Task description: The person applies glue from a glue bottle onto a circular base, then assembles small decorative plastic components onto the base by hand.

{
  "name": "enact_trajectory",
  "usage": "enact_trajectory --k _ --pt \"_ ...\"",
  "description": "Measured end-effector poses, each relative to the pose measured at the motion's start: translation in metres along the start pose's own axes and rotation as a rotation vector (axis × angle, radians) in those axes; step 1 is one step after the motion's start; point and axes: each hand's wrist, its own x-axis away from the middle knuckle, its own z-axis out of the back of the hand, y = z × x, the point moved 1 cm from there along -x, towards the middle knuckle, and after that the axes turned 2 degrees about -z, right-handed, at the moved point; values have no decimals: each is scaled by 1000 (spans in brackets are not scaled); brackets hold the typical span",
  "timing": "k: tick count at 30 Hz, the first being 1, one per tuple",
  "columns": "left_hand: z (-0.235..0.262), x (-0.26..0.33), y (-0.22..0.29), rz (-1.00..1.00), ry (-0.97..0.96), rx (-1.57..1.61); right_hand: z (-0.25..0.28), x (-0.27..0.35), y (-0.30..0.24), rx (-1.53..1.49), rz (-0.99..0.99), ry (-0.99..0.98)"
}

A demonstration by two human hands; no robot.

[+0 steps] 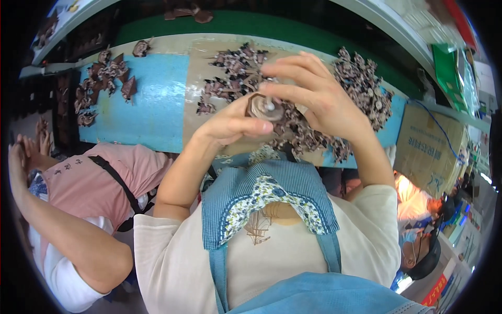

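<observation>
The tabletop (157, 104) is covered in blue, with a brown sheet (201, 73) laid across its middle. Heaps of small dark brown pieces lie on it: one at the left (99, 78), one in the middle (235, 73), one at the right (366, 89).

We see a small brown part (264, 108) with a pale round centre, pinched upright between both hands.

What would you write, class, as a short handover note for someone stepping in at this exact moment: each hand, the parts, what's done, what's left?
Left hand: grip under a small round brown part with a pale centre, held above the bench.
Right hand: fingertips pinching that same part from above.
Loose dark brown small pieces are heaped on the blue and tan worktop, with a smaller cluster at far left.
Done: one part picked up.
Left: the heaps remain unsorted on the bench.
</observation>
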Motion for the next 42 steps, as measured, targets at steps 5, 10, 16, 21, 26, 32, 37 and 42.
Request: enact_trajectory --k 5,10,16,21,26,32,37,42 --pt "146 22 2 -136 700 197 -26 19 20 -63 -507 256" --pt "219 14 14 -446 993 159 -31 28 47 -187 -513 255" --pt "226 -121 66 -553 1051 -1747 -12 8 63 -172 -478 428" --pt "283 -159 86 -160 1161 -1993 18 -6 75 35 -357 698" --pt "247 -136 88 -389 1143 -1031 43 -28 103 210 -406 1017" --pt "144 -78 52 -104 875 218 60 -69 129 359 -442 1038" --pt "60 -48 33 -186 433 326 45 -50 102 -390 -391 1080" --pt "4 -20 20 -393 202 -14 27 12 33 -566 -522 684"
